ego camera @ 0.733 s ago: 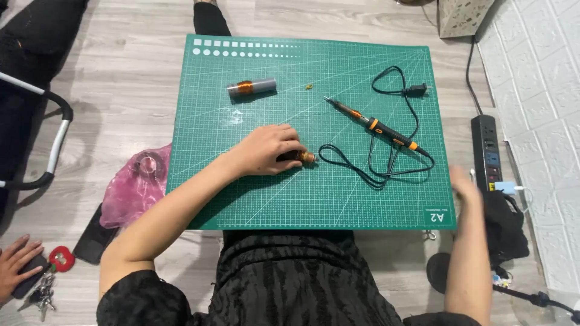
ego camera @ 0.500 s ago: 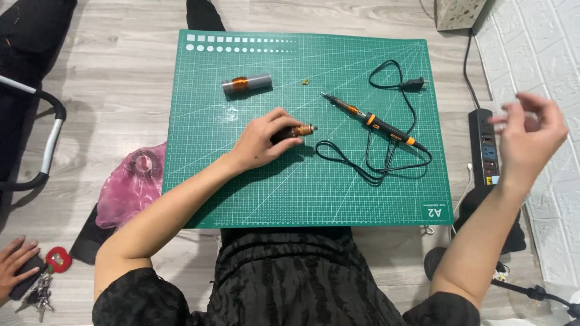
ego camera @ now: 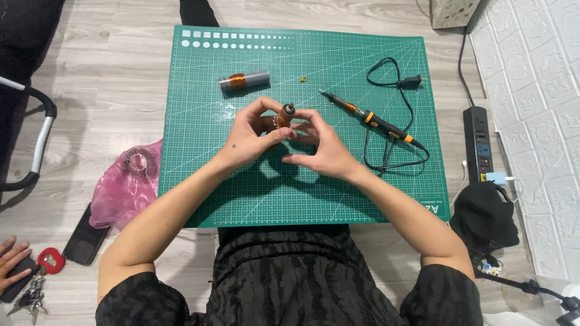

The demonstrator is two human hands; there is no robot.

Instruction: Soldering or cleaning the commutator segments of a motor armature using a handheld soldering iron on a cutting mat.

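My left hand (ego camera: 251,136) and my right hand (ego camera: 320,148) meet above the middle of a green cutting mat (ego camera: 199,181). Between their fingertips they hold up a small motor rotor (ego camera: 283,116) with copper winding and a dark shaft end. A grey metal cylinder with a copper band (ego camera: 243,80) lies on the mat beyond my left hand. To the right of my right hand lies a black and orange soldering iron (ego camera: 370,118), with its black cord and plug (ego camera: 411,81) looped around it. A tiny yellowish bit (ego camera: 303,78) sits near the iron's tip.
A pink plastic bag with a tape roll (ego camera: 128,184) and a black phone (ego camera: 86,234) lie left of the mat. Another person's hand (ego camera: 12,259) rests by a red key fob and keys (ego camera: 42,271) at bottom left. A black power strip (ego camera: 480,145) and black cloth (ego camera: 483,214) are right.
My left hand lifted the rotor off the mat. My right hand swung in from the far right and now joins the left on the rotor at the mat's centre.
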